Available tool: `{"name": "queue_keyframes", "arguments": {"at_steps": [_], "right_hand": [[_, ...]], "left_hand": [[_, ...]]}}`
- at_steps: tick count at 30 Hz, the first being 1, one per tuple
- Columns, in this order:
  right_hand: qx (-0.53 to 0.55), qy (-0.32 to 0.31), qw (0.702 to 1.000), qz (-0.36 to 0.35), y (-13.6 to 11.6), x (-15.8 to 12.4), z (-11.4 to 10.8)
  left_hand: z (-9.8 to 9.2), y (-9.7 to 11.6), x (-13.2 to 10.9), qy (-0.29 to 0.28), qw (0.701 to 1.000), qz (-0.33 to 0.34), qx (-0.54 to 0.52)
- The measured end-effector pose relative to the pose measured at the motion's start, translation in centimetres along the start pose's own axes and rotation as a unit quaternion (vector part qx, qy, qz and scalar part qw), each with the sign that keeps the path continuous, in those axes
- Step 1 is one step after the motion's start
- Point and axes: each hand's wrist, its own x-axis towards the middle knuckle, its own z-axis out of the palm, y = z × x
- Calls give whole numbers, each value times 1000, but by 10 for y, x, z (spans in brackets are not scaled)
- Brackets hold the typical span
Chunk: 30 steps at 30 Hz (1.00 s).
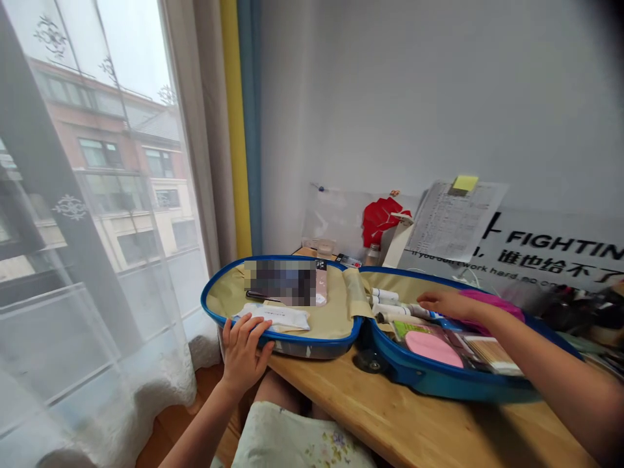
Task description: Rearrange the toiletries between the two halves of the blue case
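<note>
An open blue suitcase (312,351) with a beige lining lies spread on the wooden desk, its two halves side by side. My left hand (246,348) grips the near rim of the left half, fingers over the edge and thumb outside. Beside those fingertips lies a white packet (287,317). Behind it is a pink-edged package (321,283), partly blurred out. My right hand (446,303) reaches into the right half, palm down, fingers stretched over several white tubes (390,310). Nearer me are a pink oval pad (433,349) and a pack of cotton swabs (490,353). Magenta cloth (497,307) lies behind my wrist.
The wooden desk (390,416) extends toward me, over my lap. A sheer-curtained window (107,195) is on the left. Papers (453,221) and a lettered poster (560,250) stand against the wall. Blurred dark items (575,312) crowd the desk's right side.
</note>
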Motion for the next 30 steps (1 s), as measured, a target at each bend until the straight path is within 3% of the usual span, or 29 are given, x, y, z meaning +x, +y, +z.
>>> {"name": "queue_keyframes", "arguments": {"at_steps": [5, 12, 19, 25, 30], "right_hand": [[24, -52, 998, 8, -2, 1, 5], [37, -47, 998, 16, -6, -7, 3], [53, -119, 991, -23, -20, -36, -8], [22, -198, 979, -36, -33, -62, -2], [-22, -195, 979, -57, -35, -69, 8]], "left_hand": [[-1, 2, -1, -6, 1000, -12, 9], [1, 0, -2, 2, 1000, -6, 5], [5, -3, -4, 11, 1000, 3, -3], [4, -2, -3, 12, 1000, -8, -11], [3, -1, 0, 15, 1000, 4, -3]]}}
